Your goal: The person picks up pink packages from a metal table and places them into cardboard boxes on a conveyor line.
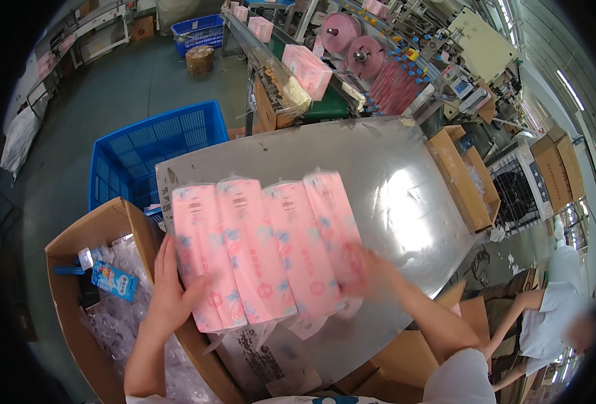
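Against pink packs [261, 249], left hand [175, 294] lies thumb-out; right hand [370, 275] blurs.

Right of the row of pink tissue packs [261, 249], the surface [405, 236] offers broad open room; a strip beyond them is passable too. The close-set packs block the middle. Leftward, an open cardboard box [96, 225] and blue plastic crate [183, 128] crowd the edge; a smaller carton [449, 176] lines the right.
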Available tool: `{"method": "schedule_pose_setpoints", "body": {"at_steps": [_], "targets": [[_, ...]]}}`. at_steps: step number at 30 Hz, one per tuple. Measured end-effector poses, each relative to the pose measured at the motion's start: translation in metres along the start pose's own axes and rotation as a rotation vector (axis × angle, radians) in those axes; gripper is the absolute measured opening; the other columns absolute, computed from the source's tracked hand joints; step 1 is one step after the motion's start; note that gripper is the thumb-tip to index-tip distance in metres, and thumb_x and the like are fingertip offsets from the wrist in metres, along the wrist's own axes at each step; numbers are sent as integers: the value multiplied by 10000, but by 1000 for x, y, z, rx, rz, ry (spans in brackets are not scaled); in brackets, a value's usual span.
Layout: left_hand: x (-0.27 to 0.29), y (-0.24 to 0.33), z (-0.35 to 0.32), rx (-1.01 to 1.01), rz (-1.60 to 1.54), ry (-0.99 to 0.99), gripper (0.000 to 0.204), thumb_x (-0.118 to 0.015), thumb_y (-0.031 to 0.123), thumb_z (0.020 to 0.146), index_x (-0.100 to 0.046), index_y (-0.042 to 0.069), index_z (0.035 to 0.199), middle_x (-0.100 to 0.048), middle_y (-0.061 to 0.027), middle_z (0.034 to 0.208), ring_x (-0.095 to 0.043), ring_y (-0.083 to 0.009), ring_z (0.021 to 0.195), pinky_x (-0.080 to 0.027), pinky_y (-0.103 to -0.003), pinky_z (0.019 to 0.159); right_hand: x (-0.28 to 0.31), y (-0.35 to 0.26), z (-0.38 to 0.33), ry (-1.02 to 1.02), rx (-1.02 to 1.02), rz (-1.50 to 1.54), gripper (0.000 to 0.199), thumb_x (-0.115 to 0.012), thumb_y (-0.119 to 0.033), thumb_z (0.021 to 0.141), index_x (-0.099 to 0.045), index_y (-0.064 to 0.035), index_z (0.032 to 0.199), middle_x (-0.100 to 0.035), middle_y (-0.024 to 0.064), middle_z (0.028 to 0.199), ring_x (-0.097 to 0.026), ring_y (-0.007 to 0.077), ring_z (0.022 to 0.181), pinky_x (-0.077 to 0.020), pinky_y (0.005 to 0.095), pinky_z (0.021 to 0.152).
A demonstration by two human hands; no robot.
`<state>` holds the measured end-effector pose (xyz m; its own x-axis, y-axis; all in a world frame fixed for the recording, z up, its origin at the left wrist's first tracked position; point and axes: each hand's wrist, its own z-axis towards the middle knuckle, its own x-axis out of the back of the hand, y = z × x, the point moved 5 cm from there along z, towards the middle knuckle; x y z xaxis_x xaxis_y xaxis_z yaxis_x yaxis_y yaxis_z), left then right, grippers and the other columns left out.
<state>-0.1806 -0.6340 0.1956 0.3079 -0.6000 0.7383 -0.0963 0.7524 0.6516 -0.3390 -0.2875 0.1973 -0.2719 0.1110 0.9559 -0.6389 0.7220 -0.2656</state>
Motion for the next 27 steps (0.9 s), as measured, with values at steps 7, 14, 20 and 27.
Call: {"method": "schedule_pose_setpoints", "body": {"at_steps": [7,14,20,27], "targets": [[-31,-13,10,305,-744,-59,878,-665,40,775,-65,-62,1409,-367,-190,1364,-424,-231,1219,-356,-327,1003,80,61,93,233,-68,-51,628,-669,-375,756,-483,-34,1249,-623,193,1019,-583,344,999,-463,392,827],[-37,-11,22,310,-648,-114,914,-690,63,759,-64,-37,1418,-423,-174,1328,-452,-227,1193,-371,-329,988,75,118,236,430,-438,-350,936,-660,-529,652,-270,-112,1394,-353,172,1374,-369,351,1256,-316,492,993],[-48,-29,28,525,-770,-309,818,-692,99,784,-170,-27,1401,-473,-148,1289,-484,-198,1148,-392,-322,963,49,163,183,157,-606,-27,1012,-668,-456,653,-141,-88,1434,-346,224,1371,-418,323,1229,-385,408,964],[-58,-60,55,859,-920,-678,611,-588,389,865,-399,36,1326,-518,-121,1268,-529,-203,1132,-447,-369,935,13,140,6,-512,-526,886,621,-565,-427,842,-442,-42,1312,-580,108,1173,-580,222,1023,-499,338,814]]}}
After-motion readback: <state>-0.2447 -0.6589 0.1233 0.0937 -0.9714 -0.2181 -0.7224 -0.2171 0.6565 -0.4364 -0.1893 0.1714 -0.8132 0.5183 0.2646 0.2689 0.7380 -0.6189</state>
